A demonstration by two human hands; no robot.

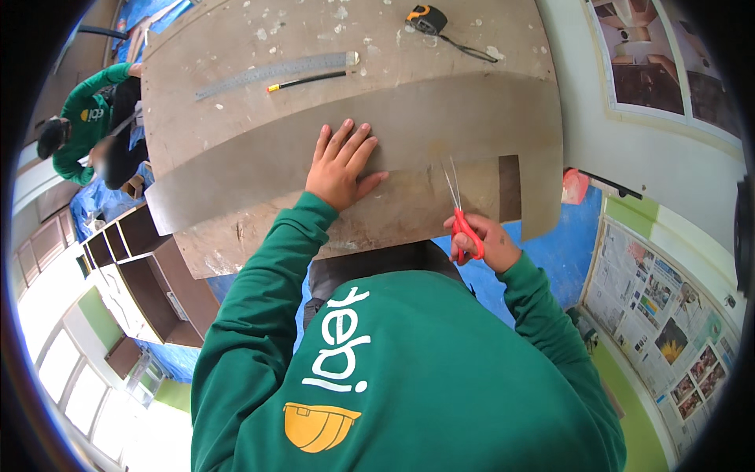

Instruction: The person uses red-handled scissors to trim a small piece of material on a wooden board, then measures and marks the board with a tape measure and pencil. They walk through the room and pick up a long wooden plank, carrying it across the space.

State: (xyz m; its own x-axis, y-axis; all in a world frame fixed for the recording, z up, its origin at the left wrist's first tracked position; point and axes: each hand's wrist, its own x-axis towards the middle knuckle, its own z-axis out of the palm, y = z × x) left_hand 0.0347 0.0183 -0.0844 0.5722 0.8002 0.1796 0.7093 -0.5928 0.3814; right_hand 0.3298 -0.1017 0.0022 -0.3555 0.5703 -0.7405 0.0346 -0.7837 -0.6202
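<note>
L fingers [339, 141] spread on thin brown sheet [440, 114], ctr; R hand [496, 242] pinching red-handled scissors [459, 218], right of ctr.

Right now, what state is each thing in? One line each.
Left hand: flat on the sheet, fingers spread
Right hand: gripping scissors
Scissors: blades slightly apart
Sheet: laid across the table
Ruler: lying flat
Pencil-like stick: lying beside the ruler
Tape measure: lying down, strap trailing
Cabinet: open-fronted
</note>
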